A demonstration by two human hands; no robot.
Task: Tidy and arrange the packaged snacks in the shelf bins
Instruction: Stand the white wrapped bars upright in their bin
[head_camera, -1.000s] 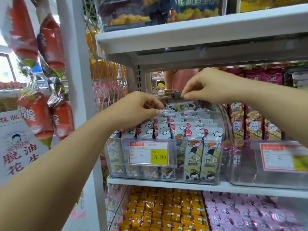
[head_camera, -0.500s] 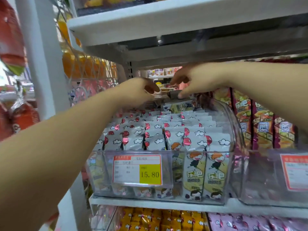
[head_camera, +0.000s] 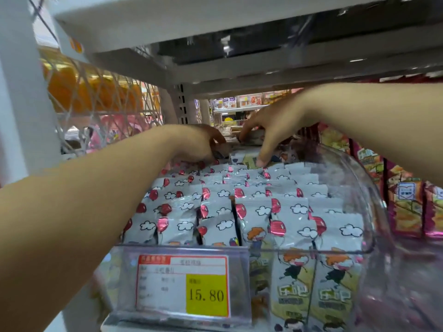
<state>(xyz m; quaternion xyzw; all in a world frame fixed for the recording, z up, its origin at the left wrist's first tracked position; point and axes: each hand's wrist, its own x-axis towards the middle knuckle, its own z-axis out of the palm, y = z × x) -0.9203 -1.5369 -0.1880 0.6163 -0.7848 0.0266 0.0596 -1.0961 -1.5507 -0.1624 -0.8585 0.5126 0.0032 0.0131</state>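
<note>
**Both hands deep at the back of the bin**

We're right up against the clear bin (head_camera: 374,212), and it's packed. The snack packets (head_camera: 254,219) stand on end, long axis straight up and down, with their balloon-and-cloud faces turned to the front. They run in files from the front wall to the back. The left-hand files tip back a little, while the front right pair stand straight behind the clear wall.

The left hand (head_camera: 196,144) reaches in over the left files. Its fingers (head_camera: 215,137) are curled downward, tips buried among the back-row tops, and I can't tell whether they clamp anything.

The right hand (head_camera: 275,123) comes in from the right. Its fingers are curled round a pale rear packet (head_camera: 254,137) that seems to lie flat across the back. The thumb (head_camera: 262,156) points straight down onto the packet tops just in front. That corner is blurred.

The upper shelf (head_camera: 191,20) hangs low over both wrists, so room is tight. The bin's curved right wall rises just under the right forearm.

A price label (head_camera: 182,286) reading 15.80 sits on the front wall and hides the lower left packets. Red and orange packets (head_camera: 407,212) stand upright just beside the bin on the right. On the left, a wire mesh (head_camera: 100,97) holds orange goods, next to a white post (head_camera: 21,92).
</note>
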